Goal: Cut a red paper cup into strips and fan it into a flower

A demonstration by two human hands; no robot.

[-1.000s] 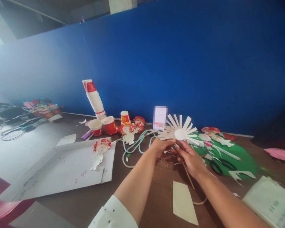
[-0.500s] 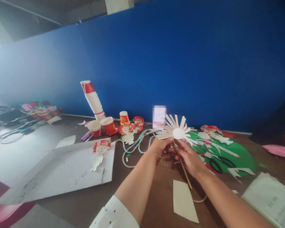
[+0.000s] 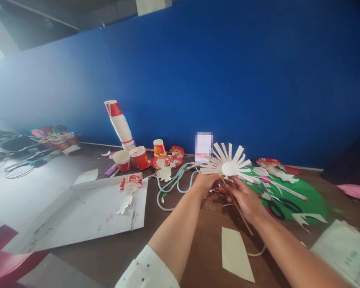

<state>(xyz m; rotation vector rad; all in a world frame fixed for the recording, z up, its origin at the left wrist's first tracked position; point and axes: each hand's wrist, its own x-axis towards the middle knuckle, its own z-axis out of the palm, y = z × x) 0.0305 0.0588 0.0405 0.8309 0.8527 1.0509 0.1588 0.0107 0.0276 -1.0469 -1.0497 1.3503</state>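
Note:
A white paper cup cut into a fan of strips (image 3: 229,169), its round base facing me, is held up above the table. My left hand (image 3: 207,185) is closed at the lower left strips, its fingertips partly hidden behind. Just below the base, my right hand (image 3: 243,197) is closed around a thin wooden stick (image 3: 239,212), which slants down to the right. Whether the stick is joined to the cup I cannot tell. Under my hands lies a cream piece of paper (image 3: 236,254). Scissors (image 3: 276,209) rest on a green disc (image 3: 313,202) beyond my right hand.
Red-and-white paper cups (image 3: 139,158) and a leaning cup stack (image 3: 122,128) stand near the blue partition (image 3: 180,80). Paper figures lie about, one on a white board (image 3: 87,212). A pale blue cable (image 3: 175,184) coils left of my hands. A notebook-like packet (image 3: 345,252) lies right.
The view has shifted slightly, so everything sits a little further right. The stick's lower end has swung slightly to the right. Both hands keep their hold.

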